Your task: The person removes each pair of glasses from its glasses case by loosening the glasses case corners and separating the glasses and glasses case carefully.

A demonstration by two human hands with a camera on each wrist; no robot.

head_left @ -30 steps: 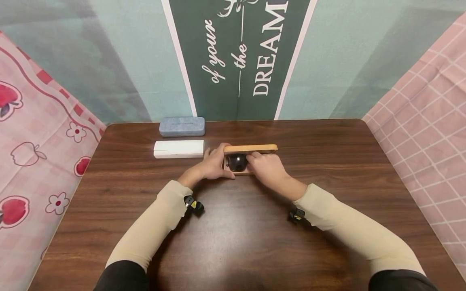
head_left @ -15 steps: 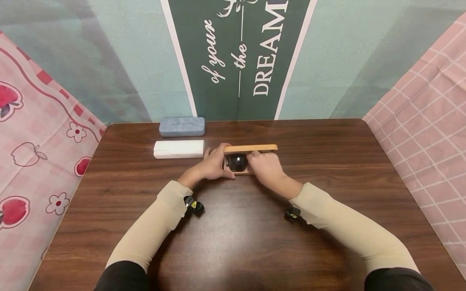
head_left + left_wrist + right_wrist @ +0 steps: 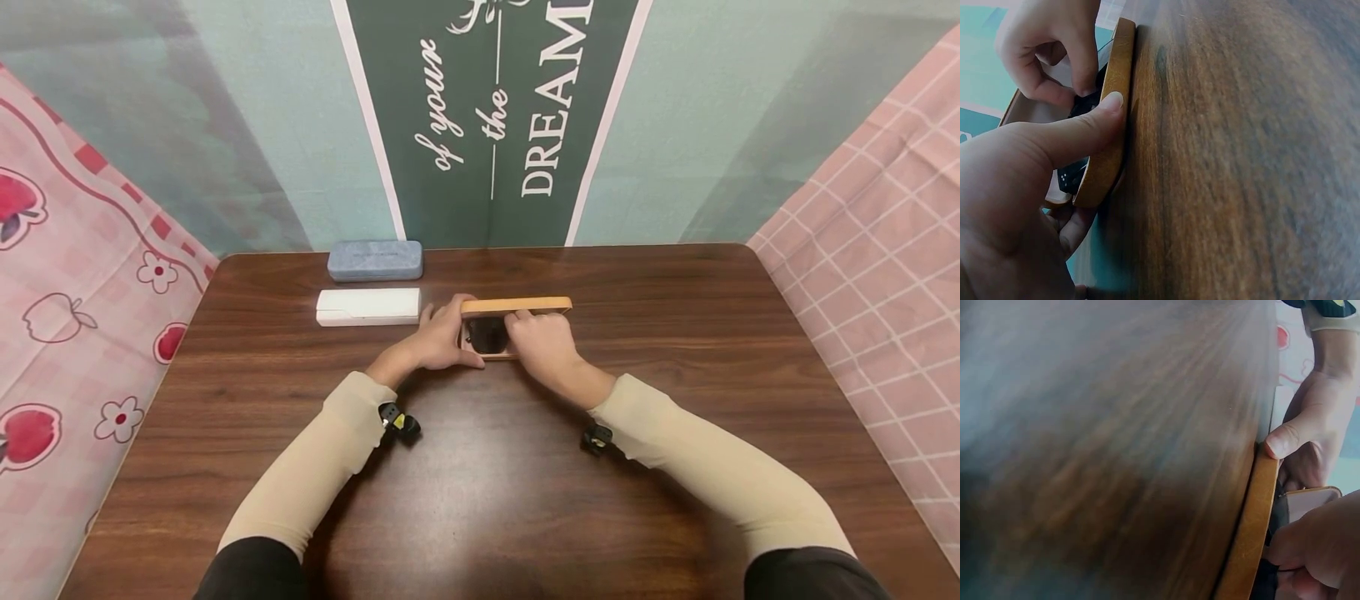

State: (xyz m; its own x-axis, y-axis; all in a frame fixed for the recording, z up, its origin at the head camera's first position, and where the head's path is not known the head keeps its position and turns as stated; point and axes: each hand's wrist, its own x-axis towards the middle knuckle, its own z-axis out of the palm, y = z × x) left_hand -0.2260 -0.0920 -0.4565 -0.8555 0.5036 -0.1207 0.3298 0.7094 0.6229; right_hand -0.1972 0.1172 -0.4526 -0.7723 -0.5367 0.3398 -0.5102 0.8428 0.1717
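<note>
Near edge: two forearms enter, left and right, in black clothing (image 3: 810, 573) with cream sleeves (image 3: 300, 467) over it. A small black device (image 3: 400, 423) sits at the left wrist, a similar one at the right. Both arms extend over a dark brown wood-grain table (image 3: 495, 475).

Mid-table: tan glasses case (image 3: 517, 305), lying lengthwise left to right, lid raised along its far side, pale lining visible. Dark glasses (image 3: 487, 335) lie inside, one lens facing up in the left part of the case; the rest is hidden by the right hand.

Left hand (image 3: 438, 340): grips the case at its left end, thumb against the near wall, other fingers round the far side.

Right hand (image 3: 546, 343): fingers curled, reaching into the right part of the case under the lid. Left wrist view shows thumb and finger pinching the dark glasses. Exact part held cannot be told.

Left of the left hand, just beside its fingers: white case (image 3: 367, 307), closed. Beyond it, near the far edge: blue case (image 3: 375, 261), closed, roughly parallel.

Far: pale green cloth with a dark green lettered panel (image 3: 465, 208). Pink patterned cloth (image 3: 75, 333) at left, pink checked cloth (image 3: 877, 208) at right.
</note>
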